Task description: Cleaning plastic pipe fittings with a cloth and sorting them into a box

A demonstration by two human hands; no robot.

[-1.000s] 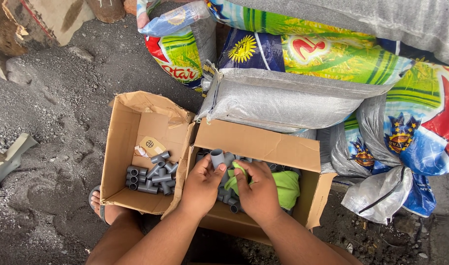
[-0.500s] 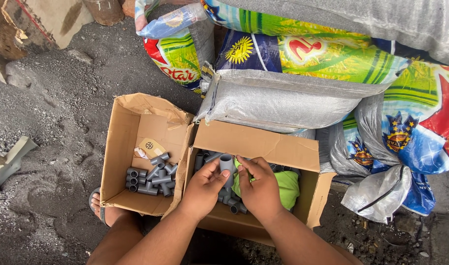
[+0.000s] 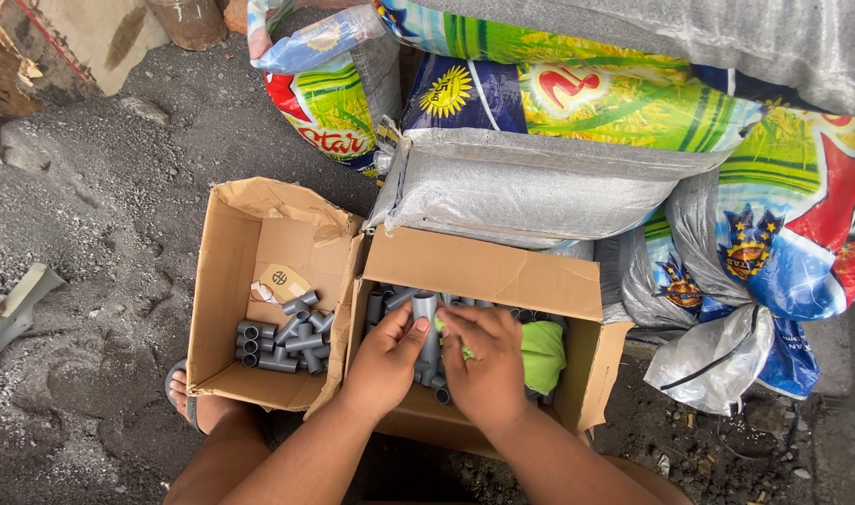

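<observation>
Both my hands are over the right cardboard box (image 3: 502, 273). My left hand (image 3: 386, 357) grips a grey plastic pipe fitting (image 3: 426, 314) held upright between thumb and fingers. My right hand (image 3: 485, 363) presses against the same fitting from the right, with a bright green cloth (image 3: 543, 355) under its fingers. More grey fittings (image 3: 387, 301) lie in this box, mostly hidden by my hands. The left cardboard box (image 3: 224, 271) holds a loose pile of several grey fittings (image 3: 285, 335) and a tan paper tag (image 3: 278, 281).
Colourful and silver woven sacks (image 3: 540, 178) are stacked behind and right of the boxes. Grey gravel ground (image 3: 100, 224) spreads to the left. My sandalled foot (image 3: 181, 393) sits beside the left box. A pale board piece (image 3: 16, 304) lies at far left.
The fitting has shifted slightly right and lower into the box. My right hand closed in over the green cloth against the fitting. The view drifted a little.
</observation>
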